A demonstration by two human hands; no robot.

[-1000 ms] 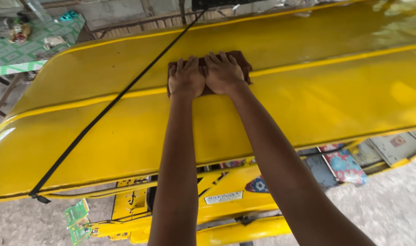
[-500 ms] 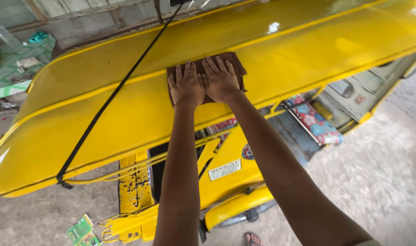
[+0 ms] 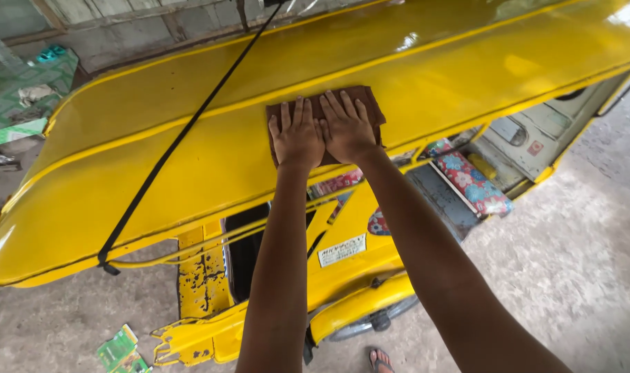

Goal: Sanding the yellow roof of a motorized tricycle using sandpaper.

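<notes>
Both hands lie flat and open rather than closed in any grip: my left hand (image 3: 297, 135) and right hand (image 3: 347, 128) press side by side on a brown cloth (image 3: 325, 103) spread over the raised ridge of the glossy yellow roof (image 3: 156, 173). From my remote seat I judge the risk to be slipping, since the panel slopes down toward me and looks slick, so the cloth could skid out from under the palms. A black strap (image 3: 177, 148) crosses the roof just left of the cloth and might snag its edge. With both arms reaching out far, balance over the concrete floor (image 3: 570, 262) looks shaky too
</notes>
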